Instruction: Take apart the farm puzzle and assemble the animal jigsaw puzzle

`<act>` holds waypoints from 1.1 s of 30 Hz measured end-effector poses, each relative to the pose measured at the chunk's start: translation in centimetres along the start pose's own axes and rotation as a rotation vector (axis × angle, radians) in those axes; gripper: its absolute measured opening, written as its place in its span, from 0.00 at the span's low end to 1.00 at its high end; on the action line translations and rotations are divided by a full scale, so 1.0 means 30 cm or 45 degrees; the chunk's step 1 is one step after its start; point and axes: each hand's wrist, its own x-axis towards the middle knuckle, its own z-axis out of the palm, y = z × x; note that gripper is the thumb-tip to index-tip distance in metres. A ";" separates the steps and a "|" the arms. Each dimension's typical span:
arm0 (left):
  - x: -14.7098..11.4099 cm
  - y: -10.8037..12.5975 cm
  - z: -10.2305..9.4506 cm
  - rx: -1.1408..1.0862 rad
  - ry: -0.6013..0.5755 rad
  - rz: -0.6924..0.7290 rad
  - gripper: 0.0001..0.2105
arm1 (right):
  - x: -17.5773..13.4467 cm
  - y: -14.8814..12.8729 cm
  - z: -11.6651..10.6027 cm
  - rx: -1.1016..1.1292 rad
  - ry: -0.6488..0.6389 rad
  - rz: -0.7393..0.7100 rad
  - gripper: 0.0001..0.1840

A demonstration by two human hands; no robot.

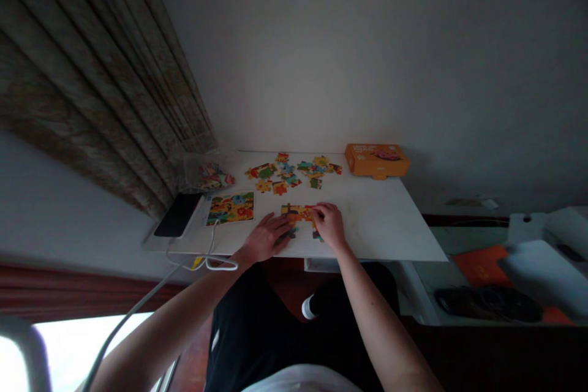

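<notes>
Several joined jigsaw puzzle pieces [301,213] lie near the table's front edge, between my two hands. My left hand [270,236] lies flat with fingers stretched over the left side of the joined pieces, covering part of them. My right hand [329,223] is closed in a pinch at their right end, its fingertips on a puzzle piece there. Loose puzzle pieces [263,186] are scattered farther back on the white table [376,220]. To the left lies a picture card [230,207] with a colourful animal scene.
An orange box [377,160] stands at the back right by the wall. At the left are a clear plastic bag [206,173] with colourful pieces, a black phone-like device [178,215] and a white cable [214,245] hanging over the edge.
</notes>
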 end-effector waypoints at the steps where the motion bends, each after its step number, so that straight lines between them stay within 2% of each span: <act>1: 0.000 -0.001 0.001 -0.003 0.006 -0.007 0.17 | 0.000 0.000 0.000 0.001 -0.003 0.000 0.10; 13: -0.001 -0.012 0.016 0.030 0.011 -0.012 0.16 | 0.001 0.000 -0.005 -0.019 -0.050 0.015 0.10; 18: 0.000 -0.014 0.020 0.027 -0.017 -0.008 0.18 | -0.003 -0.023 -0.012 -0.139 -0.167 -0.012 0.10; 25: 0.004 -0.020 0.026 -0.011 -0.032 -0.033 0.19 | -0.012 -0.054 -0.008 -0.327 -0.378 -0.127 0.15; 33: 0.001 -0.010 0.025 0.019 0.047 -0.096 0.22 | -0.009 -0.054 -0.007 -0.304 -0.362 -0.112 0.16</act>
